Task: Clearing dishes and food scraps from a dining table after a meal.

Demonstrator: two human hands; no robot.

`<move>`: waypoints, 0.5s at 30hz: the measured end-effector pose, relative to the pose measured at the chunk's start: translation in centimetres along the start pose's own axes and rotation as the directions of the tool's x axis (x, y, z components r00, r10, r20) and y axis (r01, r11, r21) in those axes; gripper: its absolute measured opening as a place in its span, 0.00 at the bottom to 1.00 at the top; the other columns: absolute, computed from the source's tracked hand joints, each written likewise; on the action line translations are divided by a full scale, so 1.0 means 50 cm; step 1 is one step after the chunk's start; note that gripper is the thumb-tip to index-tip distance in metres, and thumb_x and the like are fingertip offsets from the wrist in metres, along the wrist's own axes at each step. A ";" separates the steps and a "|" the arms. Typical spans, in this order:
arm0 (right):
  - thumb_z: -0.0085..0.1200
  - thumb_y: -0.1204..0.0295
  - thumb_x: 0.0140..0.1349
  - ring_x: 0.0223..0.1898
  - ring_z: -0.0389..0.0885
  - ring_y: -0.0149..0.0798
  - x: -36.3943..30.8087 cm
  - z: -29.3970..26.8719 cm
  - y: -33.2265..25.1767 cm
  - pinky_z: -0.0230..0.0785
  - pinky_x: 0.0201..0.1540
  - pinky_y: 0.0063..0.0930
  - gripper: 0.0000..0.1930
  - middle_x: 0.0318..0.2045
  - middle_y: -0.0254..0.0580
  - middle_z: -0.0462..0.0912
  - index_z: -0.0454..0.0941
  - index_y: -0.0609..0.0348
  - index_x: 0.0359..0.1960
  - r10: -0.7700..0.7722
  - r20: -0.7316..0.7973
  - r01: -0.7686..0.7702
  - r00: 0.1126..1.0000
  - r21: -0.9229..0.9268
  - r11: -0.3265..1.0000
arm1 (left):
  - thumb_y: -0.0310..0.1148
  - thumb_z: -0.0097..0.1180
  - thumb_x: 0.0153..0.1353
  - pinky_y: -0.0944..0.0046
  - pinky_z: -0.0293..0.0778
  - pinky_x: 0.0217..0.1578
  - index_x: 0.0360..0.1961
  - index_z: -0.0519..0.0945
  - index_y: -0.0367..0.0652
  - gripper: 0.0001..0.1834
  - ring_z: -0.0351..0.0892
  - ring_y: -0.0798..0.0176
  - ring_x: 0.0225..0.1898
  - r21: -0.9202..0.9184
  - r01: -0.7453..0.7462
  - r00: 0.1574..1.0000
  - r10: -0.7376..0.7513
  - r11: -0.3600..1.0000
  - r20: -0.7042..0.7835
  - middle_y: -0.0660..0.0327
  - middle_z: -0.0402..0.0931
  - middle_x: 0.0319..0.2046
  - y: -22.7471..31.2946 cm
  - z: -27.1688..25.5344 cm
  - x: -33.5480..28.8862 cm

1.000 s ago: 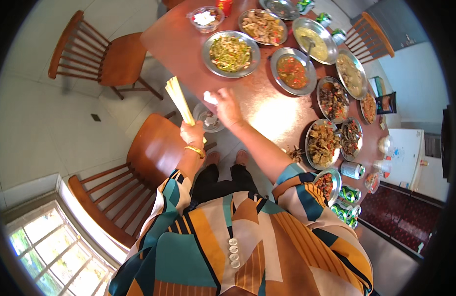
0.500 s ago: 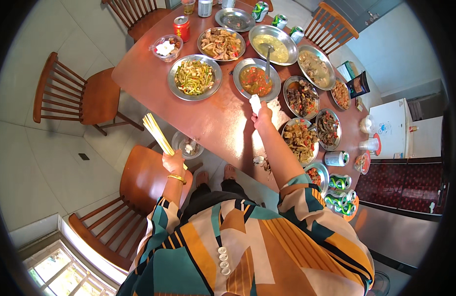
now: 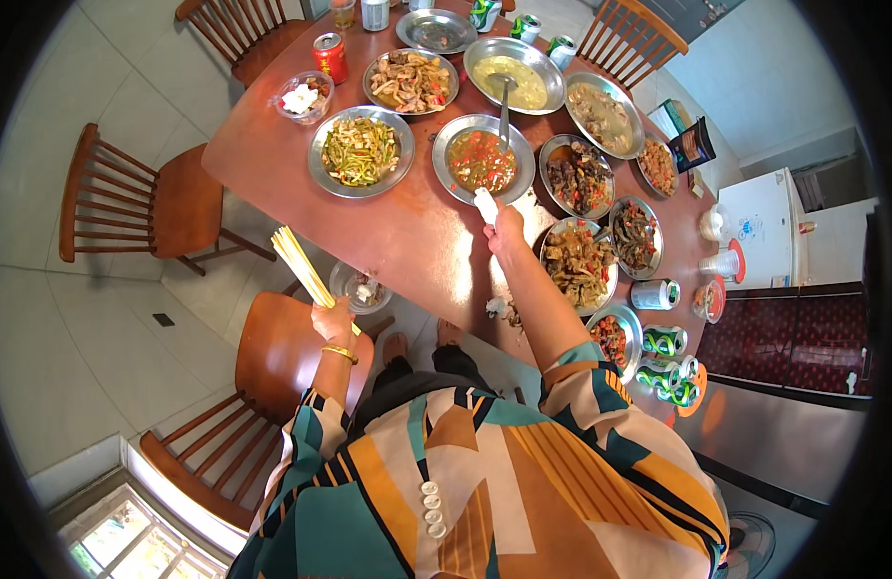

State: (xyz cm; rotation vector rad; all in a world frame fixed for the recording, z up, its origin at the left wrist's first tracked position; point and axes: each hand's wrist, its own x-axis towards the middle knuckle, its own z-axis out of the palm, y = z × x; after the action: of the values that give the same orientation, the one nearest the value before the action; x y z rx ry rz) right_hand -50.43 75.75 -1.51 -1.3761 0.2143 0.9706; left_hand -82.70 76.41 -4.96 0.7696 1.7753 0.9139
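My left hand point(image 3: 334, 320) is closed around a bundle of pale chopsticks point(image 3: 301, 267), held out past the table's near edge, above a chair. Over the table, my right hand point(image 3: 506, 230) grips a short white object point(image 3: 485, 206) whose kind I cannot make out. That object overlaps the near rim of a metal dish of red soup point(image 3: 480, 162) in this view; whether they touch is unclear. A metal ladle point(image 3: 505, 111) leans from the broth bowl point(image 3: 537, 77) toward the red soup dish. Right of my right hand sits a dish of braised meat point(image 3: 576, 265).
More metal dishes of food, such as a green vegetable dish point(image 3: 361, 152), stand on the reddish table point(image 3: 262, 159). Several green cans point(image 3: 672, 372) cluster at the right. A red can point(image 3: 330, 58) is far left. Wooden chairs point(image 3: 180, 203) surround the table; a clear bin point(image 3: 361, 289) is below its edge.
The whole view has shifted slightly, so the table and dishes appear farther left. Both hands keep their grips, with the right hand in nearly the same place by the soup dish.
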 end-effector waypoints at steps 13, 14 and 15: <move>0.45 0.68 0.60 0.17 0.67 0.24 -0.166 -0.034 0.037 0.49 0.13 0.17 0.06 0.22 0.34 0.74 0.69 0.54 0.28 0.041 0.120 -0.018 0.992 -0.186 0.982 | 0.25 0.59 0.41 0.67 0.70 0.13 0.23 0.71 0.40 0.09 0.70 0.68 0.11 0.031 0.021 1.000 -0.022 0.999 0.013 0.61 0.70 0.13 -0.015 -0.027 -0.008; 0.46 0.69 0.59 0.15 0.64 0.24 -0.173 -0.028 0.046 0.46 0.13 0.18 0.05 0.21 0.32 0.73 0.68 0.53 0.27 0.044 0.100 -0.023 0.994 -0.202 0.979 | 0.25 0.59 0.41 0.67 0.70 0.13 0.23 0.71 0.40 0.09 0.70 0.68 0.11 0.032 0.027 1.000 -0.027 0.999 0.012 0.61 0.70 0.13 -0.010 -0.029 -0.013; 0.47 0.69 0.59 0.14 0.61 0.24 -0.180 -0.023 0.053 0.44 0.13 0.19 0.05 0.20 0.31 0.72 0.67 0.52 0.26 0.047 0.079 -0.028 0.996 -0.218 0.976 | 0.25 0.58 0.41 0.68 0.70 0.13 0.22 0.70 0.40 0.08 0.70 0.68 0.11 0.011 0.016 1.000 -0.015 1.000 -0.007 0.61 0.70 0.13 -0.003 -0.030 -0.014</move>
State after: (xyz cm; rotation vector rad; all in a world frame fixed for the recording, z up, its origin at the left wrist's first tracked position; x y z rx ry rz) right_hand -57.31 70.39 2.12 -1.5306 0.0728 1.1060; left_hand -83.89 75.40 -4.39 0.7594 1.7910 0.8982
